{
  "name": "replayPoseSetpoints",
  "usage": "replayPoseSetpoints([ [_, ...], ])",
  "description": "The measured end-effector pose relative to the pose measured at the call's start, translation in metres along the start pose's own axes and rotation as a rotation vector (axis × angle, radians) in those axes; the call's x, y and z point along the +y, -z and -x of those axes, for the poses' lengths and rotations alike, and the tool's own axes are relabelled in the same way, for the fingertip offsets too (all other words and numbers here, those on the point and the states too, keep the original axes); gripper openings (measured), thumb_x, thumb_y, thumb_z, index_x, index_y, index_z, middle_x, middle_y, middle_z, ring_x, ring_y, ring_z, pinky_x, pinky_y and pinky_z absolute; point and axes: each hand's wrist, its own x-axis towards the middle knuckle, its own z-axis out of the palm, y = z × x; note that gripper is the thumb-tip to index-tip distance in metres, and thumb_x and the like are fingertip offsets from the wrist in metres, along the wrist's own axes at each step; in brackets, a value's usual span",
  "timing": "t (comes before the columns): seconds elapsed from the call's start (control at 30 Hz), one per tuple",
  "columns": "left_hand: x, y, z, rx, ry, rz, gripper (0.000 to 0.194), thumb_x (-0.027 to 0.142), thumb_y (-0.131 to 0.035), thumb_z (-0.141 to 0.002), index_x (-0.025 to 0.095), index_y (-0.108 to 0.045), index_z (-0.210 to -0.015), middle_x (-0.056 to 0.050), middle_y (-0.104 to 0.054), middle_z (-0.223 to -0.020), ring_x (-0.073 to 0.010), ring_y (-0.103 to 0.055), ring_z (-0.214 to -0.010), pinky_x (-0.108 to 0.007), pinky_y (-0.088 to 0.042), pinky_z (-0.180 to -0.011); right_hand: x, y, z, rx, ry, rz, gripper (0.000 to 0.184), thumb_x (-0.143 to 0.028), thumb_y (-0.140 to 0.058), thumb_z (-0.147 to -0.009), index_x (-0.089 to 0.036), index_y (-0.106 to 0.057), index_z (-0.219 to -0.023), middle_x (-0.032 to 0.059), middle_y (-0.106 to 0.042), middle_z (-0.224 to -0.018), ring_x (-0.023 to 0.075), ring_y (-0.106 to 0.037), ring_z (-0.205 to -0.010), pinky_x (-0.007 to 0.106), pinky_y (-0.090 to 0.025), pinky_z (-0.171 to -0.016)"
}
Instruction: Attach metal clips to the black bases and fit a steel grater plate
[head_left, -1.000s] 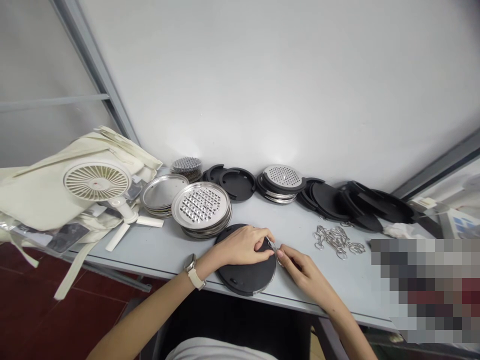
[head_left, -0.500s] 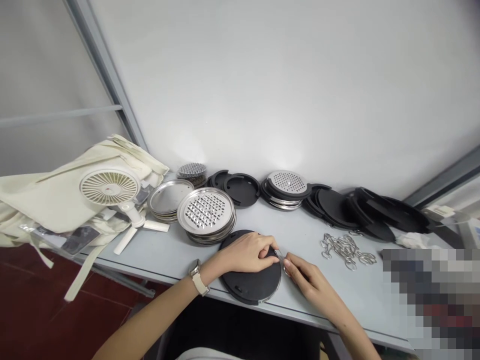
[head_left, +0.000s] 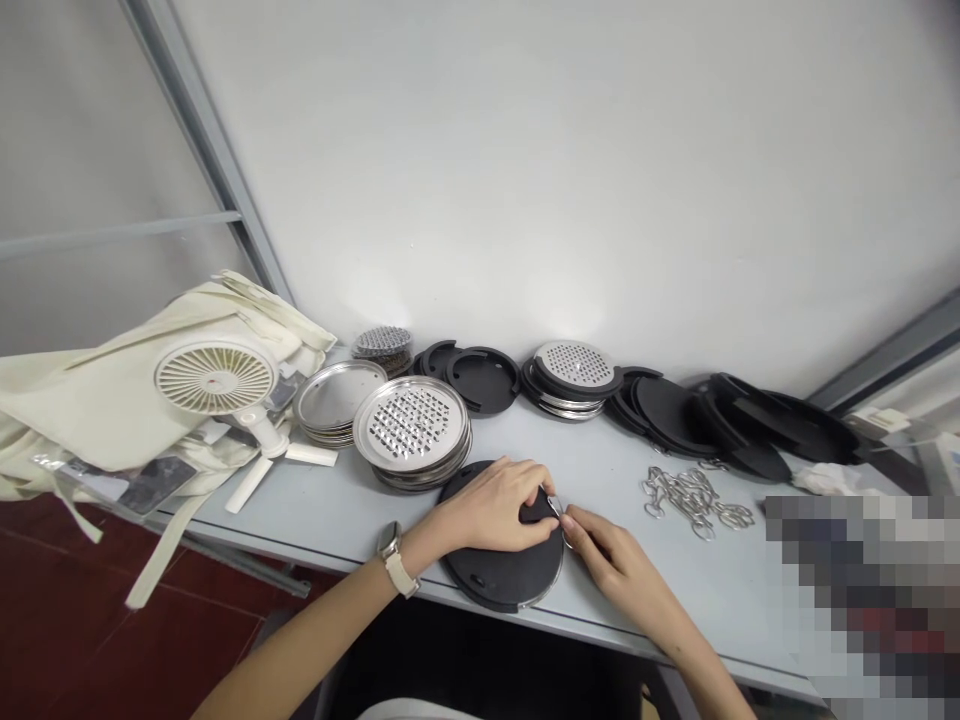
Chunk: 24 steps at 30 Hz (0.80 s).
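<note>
A round black disc [head_left: 510,578] with a metal rim lies at the table's front edge. Across its top rests my left hand [head_left: 499,505], wearing a wrist watch, its thumb and index finger closed on a small bent-wire clip [head_left: 555,505] at the disc's right edge. From the right, my right hand [head_left: 607,550] pinches the same wire clip between thumb and fingers. Fingertips cover part of the clip, so how it meets the disc is hidden. Just behind the disc stands a stack of round metal grater plates [head_left: 412,425].
Loose wire clips [head_left: 694,500] lie to the right. Along the wall are plain metal plates [head_left: 340,395], black round holders [head_left: 484,380], a fine grater stack [head_left: 576,365] and more black discs [head_left: 675,415]. A white fan [head_left: 217,380] and cream cloth bags [head_left: 135,390] occupy the left.
My right hand has shifted slightly left, its fingertips closer to my left thumb and index finger at the clip. The disc stays in place.
</note>
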Motion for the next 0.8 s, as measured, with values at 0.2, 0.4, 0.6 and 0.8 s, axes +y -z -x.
replayPoseSetpoints([
  [0.2,-0.0004,0.0008,0.0006,-0.008,-0.008,0.042,0.021,0.027,-0.061,-0.081,0.021,-0.05,-0.098,0.002,-0.052,-0.08,-0.0154,-0.053,-0.078,-0.029,-0.04,-0.082,0.002,0.0053,0.0037,-0.032,-0.006,-0.037,0.038,-0.045,-0.032,-0.097,-0.022,-0.033,-0.067,-0.0039,-0.039,-0.063,0.0134,-0.04,-0.06,0.023,-0.035,-0.057],
  [0.4,0.0007,0.0009,0.0002,-0.021,-0.008,0.04,0.024,0.026,-0.06,-0.082,0.022,-0.049,-0.103,0.002,-0.053,-0.083,-0.0153,-0.054,-0.078,-0.029,-0.041,-0.083,0.0001,0.001,0.0008,0.006,0.019,0.012,0.038,-0.044,-0.029,-0.097,-0.021,-0.04,-0.069,-0.001,-0.05,-0.066,0.0154,-0.046,-0.062,0.025,-0.039,-0.059],
  [0.6,0.0032,0.0032,-0.0012,-0.034,-0.033,-0.016,0.016,0.026,-0.058,-0.083,0.022,-0.051,-0.097,0.0,-0.053,-0.084,-0.0162,-0.052,-0.079,-0.028,-0.04,-0.08,-0.0009,0.0039,-0.0004,-0.007,0.028,0.031,0.036,-0.041,-0.03,-0.097,-0.021,-0.048,-0.072,0.0009,-0.057,-0.068,0.0171,-0.051,-0.065,0.026,-0.041,-0.061],
  [0.8,0.0032,0.0039,-0.0018,-0.043,-0.015,-0.009,0.014,0.027,-0.058,-0.083,0.022,-0.051,-0.095,0.001,-0.053,-0.084,-0.0156,-0.052,-0.078,-0.028,-0.04,-0.08,-0.0023,0.01,-0.0029,-0.075,0.024,0.037,0.036,-0.041,-0.031,-0.097,-0.022,-0.046,-0.07,0.0004,-0.057,-0.069,0.0171,-0.052,-0.066,0.026,-0.042,-0.063],
])
